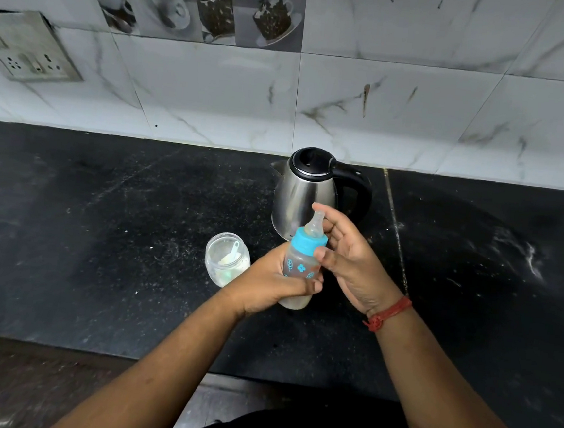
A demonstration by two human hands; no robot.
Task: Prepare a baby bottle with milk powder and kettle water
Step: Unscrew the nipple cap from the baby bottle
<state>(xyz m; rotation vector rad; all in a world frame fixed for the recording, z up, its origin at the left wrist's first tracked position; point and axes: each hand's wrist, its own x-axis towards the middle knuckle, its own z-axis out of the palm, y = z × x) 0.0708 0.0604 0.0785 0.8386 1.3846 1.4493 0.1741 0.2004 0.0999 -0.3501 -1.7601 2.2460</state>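
Home kitchen: black counter (101, 232), tiled wall (385, 103), kettle (304, 195).

Standing on the counter (101, 232): kettle (304, 195) behind, jar (227, 258) to its front-left, bottle (301, 266) just right of the jar, before the kettle.

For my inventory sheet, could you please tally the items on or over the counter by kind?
Kettle: 1
Baby bottle, held in the left hand: 1
Powder jar: 1
Scoop inside the jar: 1
Total: 4
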